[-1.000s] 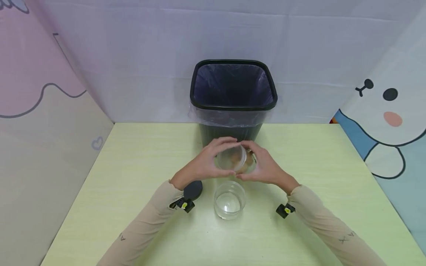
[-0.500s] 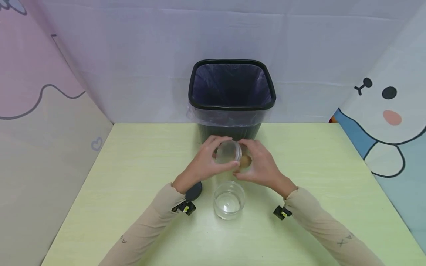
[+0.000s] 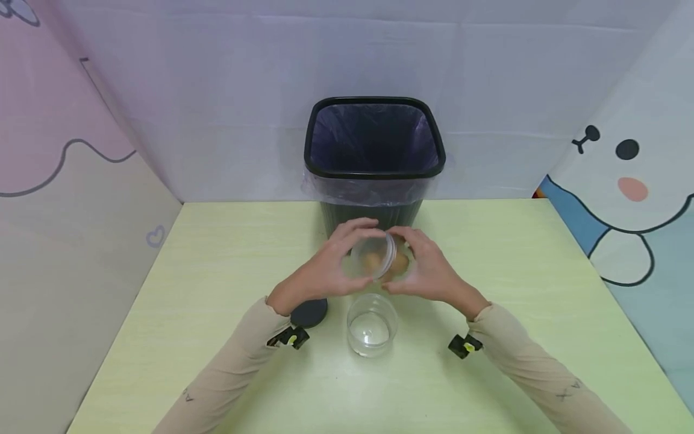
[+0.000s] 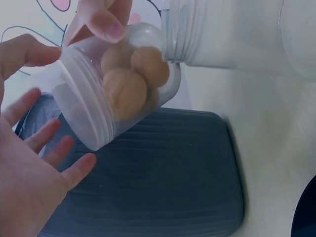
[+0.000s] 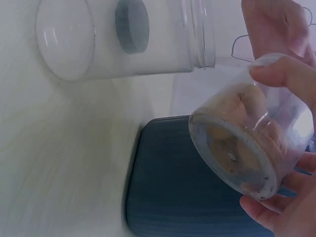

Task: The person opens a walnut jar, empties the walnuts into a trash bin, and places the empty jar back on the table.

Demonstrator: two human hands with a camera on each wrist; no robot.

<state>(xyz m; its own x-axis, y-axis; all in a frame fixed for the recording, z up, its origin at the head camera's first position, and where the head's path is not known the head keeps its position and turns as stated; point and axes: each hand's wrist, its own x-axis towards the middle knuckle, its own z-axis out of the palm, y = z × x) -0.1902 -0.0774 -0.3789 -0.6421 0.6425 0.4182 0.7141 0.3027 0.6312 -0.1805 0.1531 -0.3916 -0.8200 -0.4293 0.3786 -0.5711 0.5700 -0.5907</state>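
A clear plastic jar lies on its side in the air between both hands, with several walnuts inside. Its wide threaded end points to the left in the head view. My left hand curves round that end, thumb at the rim and the other fingers spread in the left wrist view. My right hand grips the jar by its base end, thumb over the top and fingers beneath. Below the hands a second clear jar stands upright, with no lid on it.
A black lid lies flat on the table, partly behind the left wrist. Just beyond the hands, a dark lined trash bin stands against the back wall. The pale yellow table extends to both sides.
Both hands stay on the jar above the table. The left hand shifts slightly along the jar's end, and the walnuts inside change position. The upright jar and the bin stay put.
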